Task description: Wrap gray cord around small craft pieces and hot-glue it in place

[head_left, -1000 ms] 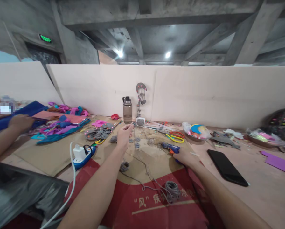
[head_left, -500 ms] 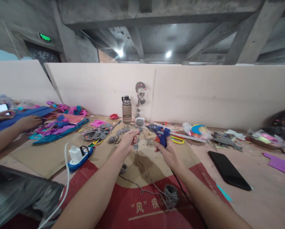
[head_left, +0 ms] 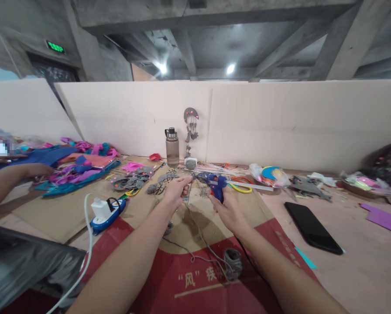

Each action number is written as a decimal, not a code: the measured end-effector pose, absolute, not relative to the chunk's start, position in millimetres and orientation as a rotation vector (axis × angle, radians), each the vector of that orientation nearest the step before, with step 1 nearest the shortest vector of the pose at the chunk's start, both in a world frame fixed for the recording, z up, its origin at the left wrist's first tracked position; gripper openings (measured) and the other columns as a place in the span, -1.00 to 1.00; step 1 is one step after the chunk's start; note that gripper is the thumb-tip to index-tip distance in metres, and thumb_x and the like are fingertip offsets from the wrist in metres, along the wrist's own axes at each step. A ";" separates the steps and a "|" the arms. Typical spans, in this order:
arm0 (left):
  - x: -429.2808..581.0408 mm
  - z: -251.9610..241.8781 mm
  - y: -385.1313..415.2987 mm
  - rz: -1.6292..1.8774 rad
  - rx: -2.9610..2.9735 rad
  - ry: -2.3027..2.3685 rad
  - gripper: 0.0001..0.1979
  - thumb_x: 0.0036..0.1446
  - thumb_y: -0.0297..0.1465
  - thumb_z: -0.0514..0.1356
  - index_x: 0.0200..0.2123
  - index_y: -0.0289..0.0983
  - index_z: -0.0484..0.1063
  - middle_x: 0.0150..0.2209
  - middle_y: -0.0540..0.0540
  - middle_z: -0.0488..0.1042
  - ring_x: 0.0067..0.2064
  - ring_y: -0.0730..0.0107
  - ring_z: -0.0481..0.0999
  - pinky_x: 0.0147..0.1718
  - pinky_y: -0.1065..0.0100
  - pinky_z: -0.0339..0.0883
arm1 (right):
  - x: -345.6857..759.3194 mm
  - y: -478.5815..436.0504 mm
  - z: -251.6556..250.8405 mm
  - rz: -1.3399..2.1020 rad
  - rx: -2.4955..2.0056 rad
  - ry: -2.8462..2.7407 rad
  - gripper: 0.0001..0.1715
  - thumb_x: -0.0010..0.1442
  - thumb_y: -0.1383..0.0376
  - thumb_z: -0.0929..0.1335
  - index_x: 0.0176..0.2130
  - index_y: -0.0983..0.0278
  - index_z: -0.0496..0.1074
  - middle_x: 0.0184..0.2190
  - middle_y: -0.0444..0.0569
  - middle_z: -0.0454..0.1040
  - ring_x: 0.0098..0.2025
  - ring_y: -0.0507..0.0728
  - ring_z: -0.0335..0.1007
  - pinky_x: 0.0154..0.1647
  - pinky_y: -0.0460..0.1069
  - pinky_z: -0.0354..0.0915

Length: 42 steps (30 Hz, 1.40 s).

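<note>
My right hand (head_left: 227,209) is closed round the grip of a blue hot glue gun (head_left: 212,182), whose nozzle points left toward my left hand. My left hand (head_left: 175,190) pinches a small grey piece tied to a grey string (head_left: 198,233), held just above the cardboard. The string trails down toward me to a grey spool of cord (head_left: 232,260) lying on the red printed sheet (head_left: 169,279). The two hands are close together, a few centimetres apart.
A blue and white power strip with a white plug (head_left: 106,212) lies at left. A black phone (head_left: 313,227) lies at right. Yellow scissors (head_left: 241,188), a water bottle (head_left: 172,147), grey felt cut-outs (head_left: 132,182) and coloured foam scraps lie behind. Another person's arm (head_left: 5,183) rests at far left.
My right hand picked the glue gun up off the cardboard and brought it left, up to my left hand. My left hand lowered slightly with the grey piece.
</note>
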<state>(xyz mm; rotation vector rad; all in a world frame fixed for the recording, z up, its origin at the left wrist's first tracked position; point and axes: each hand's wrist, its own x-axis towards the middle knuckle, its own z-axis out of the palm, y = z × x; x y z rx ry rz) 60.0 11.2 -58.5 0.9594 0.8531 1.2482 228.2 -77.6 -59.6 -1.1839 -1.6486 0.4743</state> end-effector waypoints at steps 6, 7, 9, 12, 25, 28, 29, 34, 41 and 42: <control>61.6 -59.1 10.0 1.234 1.012 0.847 -0.62 -0.34 -0.22 0.42 -0.49 -0.38 0.47 -0.65 0.07 0.26 -0.66 0.71 0.07 -0.69 0.56 -0.15 | 226.8 -79.6 -57.6 0.481 -1.245 -1.652 -0.76 0.21 0.20 0.22 -0.16 0.27 0.27 -0.36 -0.05 0.40 -0.40 0.07 0.31 -0.40 -0.04 0.24; 62.1 -59.0 9.8 1.240 1.018 0.849 -0.62 -0.35 -0.22 0.42 -0.50 -0.38 0.47 -0.63 0.06 0.28 -0.65 0.71 0.08 -0.69 0.55 -0.14 | 226.6 -79.9 -57.2 0.474 -1.245 -1.653 -0.76 0.21 0.21 0.22 -0.14 0.27 0.27 -0.35 -0.04 0.41 -0.37 0.08 0.32 -0.37 -0.03 0.25; 63.0 -58.8 9.5 1.259 1.027 0.858 -0.62 -0.35 -0.23 0.42 -0.50 -0.38 0.47 -0.60 0.04 0.32 -0.65 0.71 0.09 -0.69 0.54 -0.13 | 226.2 -80.7 -55.9 0.437 -1.252 -1.662 -0.74 0.20 0.22 0.22 -0.12 0.28 0.28 -0.30 -0.01 0.42 -0.31 0.11 0.34 -0.27 0.00 0.27; 63.4 -58.2 9.2 1.277 1.034 0.868 -0.62 -0.36 -0.22 0.43 -0.51 -0.37 0.46 -0.61 0.05 0.30 -0.65 0.71 0.09 -0.68 0.53 -0.14 | 225.3 -82.6 -52.9 0.358 -1.265 -1.681 -0.72 0.19 0.24 0.22 -0.11 0.29 0.29 -0.26 0.03 0.43 -0.24 0.13 0.34 -0.15 0.05 0.25; 62.7 -58.8 7.0 1.290 1.096 0.886 -0.62 -0.32 -0.18 0.40 -0.52 -0.36 0.47 -0.63 0.07 0.26 -0.66 0.70 0.08 -0.67 0.52 -0.15 | 223.4 -85.4 -51.3 0.366 -1.246 -1.688 -0.70 0.18 0.28 0.22 -0.09 0.30 0.31 -0.25 0.03 0.45 -0.24 0.14 0.33 -0.16 0.05 0.25; 61.9 -58.1 7.1 1.298 1.077 0.875 -0.62 -0.34 -0.18 0.41 -0.53 -0.36 0.46 -0.66 0.10 0.20 -0.66 0.70 0.06 -0.67 0.52 -0.15 | 223.9 -86.2 -51.9 0.374 -1.257 -1.694 -0.71 0.18 0.26 0.22 -0.11 0.31 0.32 -0.28 0.02 0.44 -0.26 0.13 0.33 -0.17 0.04 0.25; 61.6 -57.8 7.1 1.299 1.073 0.872 -0.62 -0.34 -0.18 0.41 -0.53 -0.36 0.45 -0.67 0.11 0.18 -0.66 0.70 0.06 -0.67 0.53 -0.15 | 223.9 -86.5 -51.9 0.378 -1.261 -1.694 -0.71 0.18 0.26 0.22 -0.11 0.31 0.32 -0.28 0.03 0.44 -0.26 0.13 0.33 -0.17 0.04 0.25; 62.3 -58.4 7.3 1.296 1.072 0.875 -0.59 -0.38 -0.17 0.42 -0.52 -0.38 0.47 -0.65 0.09 0.22 -0.65 0.70 0.08 -0.67 0.54 -0.13 | 223.6 -87.1 -50.2 0.401 -1.305 -1.684 -0.69 0.19 0.24 0.22 -0.10 0.32 0.31 -0.26 0.04 0.44 -0.24 0.15 0.34 -0.15 0.05 0.25; 61.5 -59.3 7.3 1.301 1.083 0.865 -0.59 -0.36 -0.17 0.42 -0.52 -0.38 0.47 -0.67 0.10 0.20 -0.65 0.69 0.07 -0.66 0.53 -0.14 | 224.8 -86.8 -52.2 0.387 -1.309 -1.689 -0.70 0.16 0.25 0.23 -0.10 0.30 0.31 -0.28 0.03 0.44 -0.26 0.15 0.34 -0.19 0.05 0.25; 60.9 -58.8 7.4 1.308 1.080 0.862 -0.59 -0.37 -0.17 0.42 -0.52 -0.38 0.47 -0.67 0.10 0.20 -0.65 0.69 0.08 -0.67 0.52 -0.14 | 224.9 -86.7 -53.5 0.391 -1.309 -1.689 -0.73 0.16 0.25 0.23 -0.13 0.29 0.31 -0.30 0.02 0.43 -0.28 0.14 0.33 -0.21 0.05 0.25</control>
